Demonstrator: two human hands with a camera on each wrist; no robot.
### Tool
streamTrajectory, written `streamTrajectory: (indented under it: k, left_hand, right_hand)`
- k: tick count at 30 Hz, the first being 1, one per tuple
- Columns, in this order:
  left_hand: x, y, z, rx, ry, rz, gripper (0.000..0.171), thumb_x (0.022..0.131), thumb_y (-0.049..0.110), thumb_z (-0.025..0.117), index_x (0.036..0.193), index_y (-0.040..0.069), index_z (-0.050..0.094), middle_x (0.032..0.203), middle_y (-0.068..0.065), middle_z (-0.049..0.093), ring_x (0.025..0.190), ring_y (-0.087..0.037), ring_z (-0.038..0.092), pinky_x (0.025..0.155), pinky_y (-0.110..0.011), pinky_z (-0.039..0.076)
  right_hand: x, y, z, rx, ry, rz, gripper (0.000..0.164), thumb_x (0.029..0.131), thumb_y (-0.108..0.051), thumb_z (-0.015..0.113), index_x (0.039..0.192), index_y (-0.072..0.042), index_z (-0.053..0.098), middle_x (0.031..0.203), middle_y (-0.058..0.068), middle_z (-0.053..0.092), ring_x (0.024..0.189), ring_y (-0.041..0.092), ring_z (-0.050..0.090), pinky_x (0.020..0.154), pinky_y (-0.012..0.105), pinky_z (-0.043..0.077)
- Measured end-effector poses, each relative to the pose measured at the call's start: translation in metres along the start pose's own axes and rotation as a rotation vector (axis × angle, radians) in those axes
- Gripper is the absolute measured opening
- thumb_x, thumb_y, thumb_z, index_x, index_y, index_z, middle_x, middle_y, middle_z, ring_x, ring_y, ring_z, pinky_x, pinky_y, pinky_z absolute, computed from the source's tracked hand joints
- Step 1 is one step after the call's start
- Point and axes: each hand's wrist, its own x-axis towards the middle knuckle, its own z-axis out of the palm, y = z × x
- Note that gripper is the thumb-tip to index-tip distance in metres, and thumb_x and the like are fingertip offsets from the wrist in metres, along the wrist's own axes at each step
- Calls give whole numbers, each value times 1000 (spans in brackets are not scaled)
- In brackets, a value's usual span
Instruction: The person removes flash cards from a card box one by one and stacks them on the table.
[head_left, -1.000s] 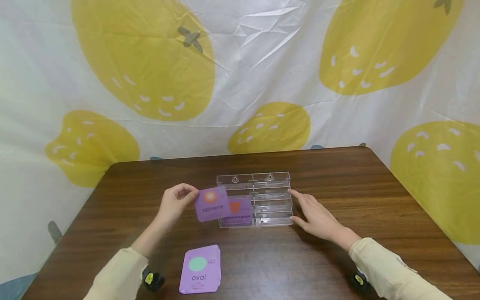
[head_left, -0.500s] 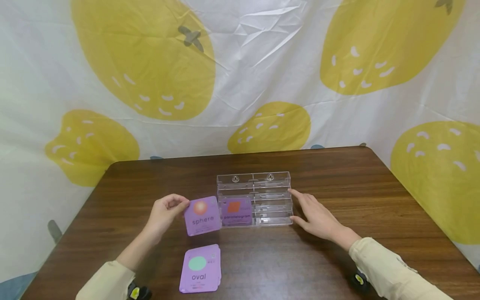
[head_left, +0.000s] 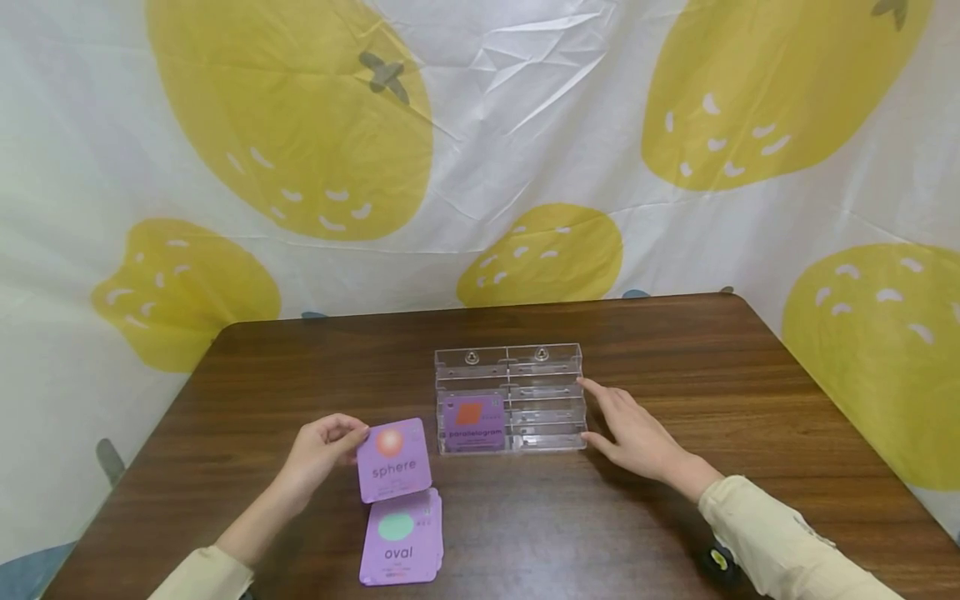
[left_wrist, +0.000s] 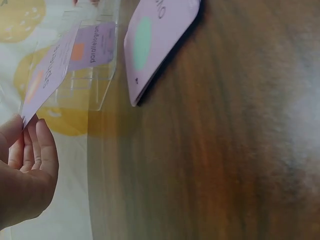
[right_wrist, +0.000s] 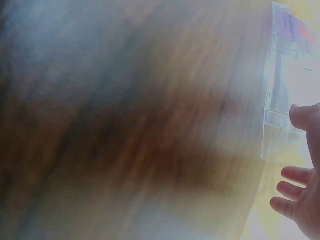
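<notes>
My left hand [head_left: 326, 450] pinches a purple card reading "sphere" [head_left: 395, 471] by its left edge. In the left wrist view the sphere card [left_wrist: 50, 70] slants up from between thumb and fingers. Just below it on the table lies a stack of purple cards topped by "oval" [head_left: 400, 554]; the sphere card's lower edge overlaps the stack in the head view. A clear tiered card holder [head_left: 546, 417] stands farther back, with a "parallelogram" card [head_left: 474, 433] in its front left slot. My right hand [head_left: 637, 433] touches the holder's right side with thumb and fingertips, fingers mostly straight.
The brown wooden table [head_left: 600, 525] spreads around the holder and the stack. Behind its far edge hangs a white cloth [head_left: 495, 150] printed with yellow fruit. A dark wrist device [head_left: 720, 560] sits below the right sleeve.
My left hand has drawn the sphere card away from the front of the holder, down and left toward the oval stack. The right hand stays at the holder's side.
</notes>
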Motion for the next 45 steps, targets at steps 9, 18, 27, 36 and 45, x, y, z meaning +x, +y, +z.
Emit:
streamTrajectory:
  k: [9,18,27,36,45]
  left_hand:
    - [-11,-15,-1,36,-52,-45,23,86,11,61,99,-8,56,86,-6,65,75,-14,61,69,-27,53]
    - [-16,-22,-1,63,-67,-61,26,84,12,62,101,-8,56,86,-6,64,74,-15,60,68,-27,52]
    - [-21,-29,4,103,-199,-17,32,84,15,63,102,-10,56,88,-9,64,75,-16,60,66,-29,52]
    - [-23,-31,10,133,-289,21,33,85,16,63,104,-10,54,88,-11,64,77,-17,60,64,-29,53]
    - [-22,-37,15,196,-266,71,24,83,10,63,97,-9,57,84,-13,64,70,-16,60,58,-28,52]
  right_hand:
    - [0,0,1,4,-7,5,76,81,-22,68,140,-7,24,133,15,44,116,30,43,94,45,38]
    - [-1,1,1,0,-4,7,76,81,-22,68,140,-7,24,132,16,44,116,31,43,94,46,38]
    - [-1,2,1,-2,3,-4,76,81,-23,68,140,-7,24,132,16,44,116,30,43,94,46,38]
    - [0,2,2,4,1,-7,76,81,-23,68,140,-7,24,132,15,44,116,30,43,94,45,38]
    - [0,1,1,7,-5,0,75,81,-23,68,140,-7,24,131,16,45,116,30,44,94,46,39]
